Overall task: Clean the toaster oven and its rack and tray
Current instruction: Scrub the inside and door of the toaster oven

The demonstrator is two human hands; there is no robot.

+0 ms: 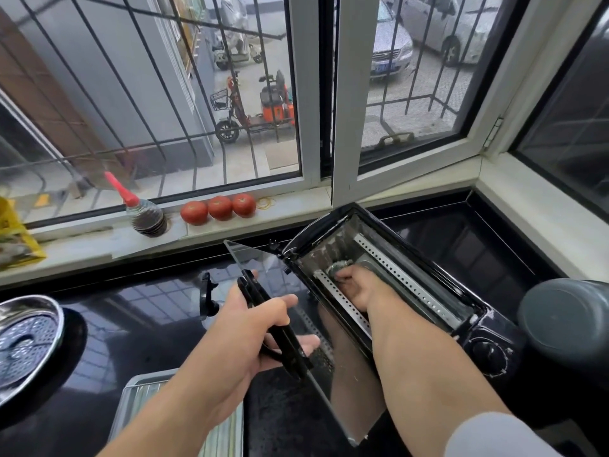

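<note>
- Far left, one steel steamer pan (28, 341) sits on the dark counter (148, 328).
- On the far windowsill: one dark sauce bottle (148, 216) with a red spout, then three red tomatoes (218, 208) in a row.
- One ridged metal tray (138, 400) lies at the near edge.
- The left hand (250, 338) grasps the black handle (273, 324) of the open glass door (349, 384).
- One black toaster oven (428, 275) stands right of centre; the right hand (357, 286) reaches inside, fingers clenched around one grey scouring pad (339, 266).
- One grey pot (566, 318) sits far right.
</note>
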